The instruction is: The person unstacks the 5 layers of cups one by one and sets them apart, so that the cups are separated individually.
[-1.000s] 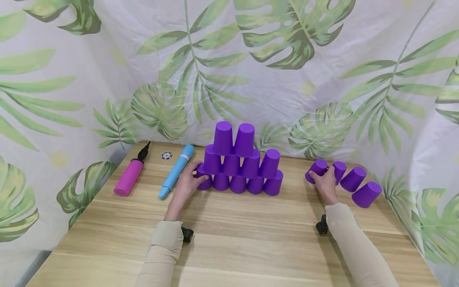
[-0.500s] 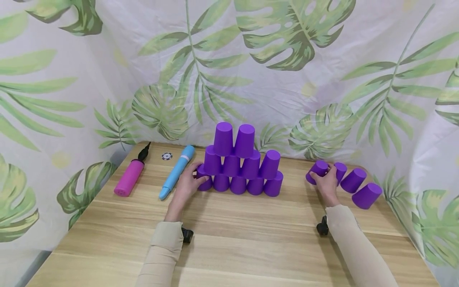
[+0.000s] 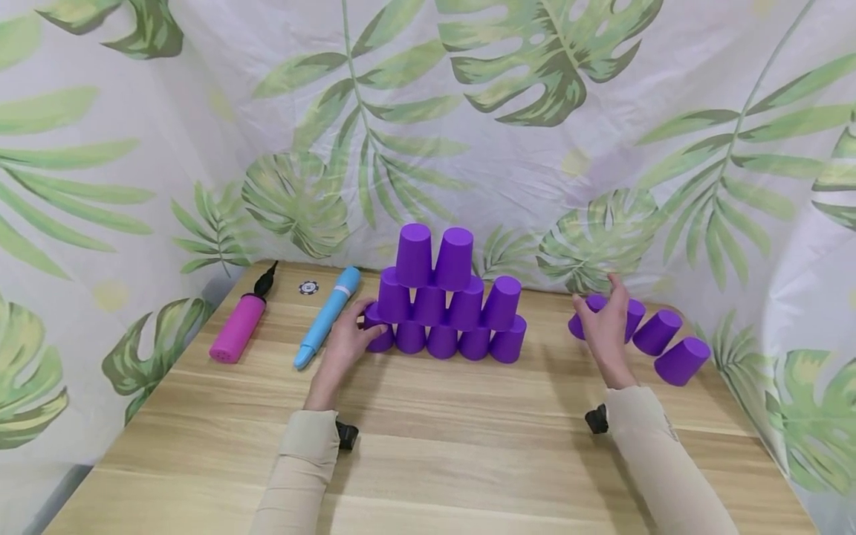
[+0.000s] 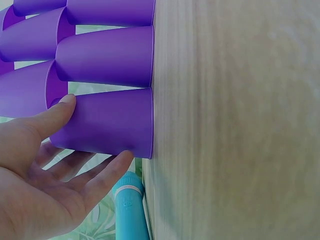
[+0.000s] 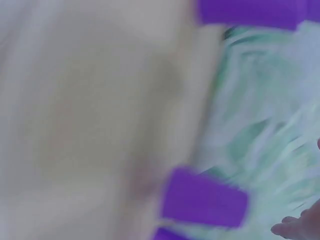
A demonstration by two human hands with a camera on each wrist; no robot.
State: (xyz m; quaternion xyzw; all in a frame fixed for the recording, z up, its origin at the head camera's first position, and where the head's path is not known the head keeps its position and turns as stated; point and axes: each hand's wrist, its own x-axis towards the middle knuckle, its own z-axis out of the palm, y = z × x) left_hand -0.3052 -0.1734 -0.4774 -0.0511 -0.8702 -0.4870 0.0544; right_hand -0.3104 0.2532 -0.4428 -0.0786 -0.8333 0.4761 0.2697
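Upside-down purple cups form a stepped stack: several in the bottom row, several in the middle, two top cups (image 3: 435, 258) side by side. At the stack's left end, my left hand (image 3: 348, 334) holds the leftmost bottom cup (image 4: 107, 122), thumb on its near side and fingers along its outer side. My right hand (image 3: 605, 327) is over the group of loose purple cups at the right, thumb and index finger spread apart. It partly hides the leftmost loose cup (image 3: 576, 327). In the right wrist view only some fingertips (image 5: 285, 230) show, away from a blurred cup (image 5: 205, 200).
A light blue tube-shaped pump (image 3: 328, 318), a pink hand pump (image 3: 238, 327) with a black nozzle and a poker chip (image 3: 309, 287) lie on the wooden table (image 3: 441, 453), left of the stack. Two further loose cups (image 3: 682, 361) stand at the right edge. A leaf-print cloth (image 3: 508, 171) hangs behind.
My right hand has let go of the leftmost loose cup and risen slightly, its thumb and index finger spreading. My left hand stays at the stack's end.
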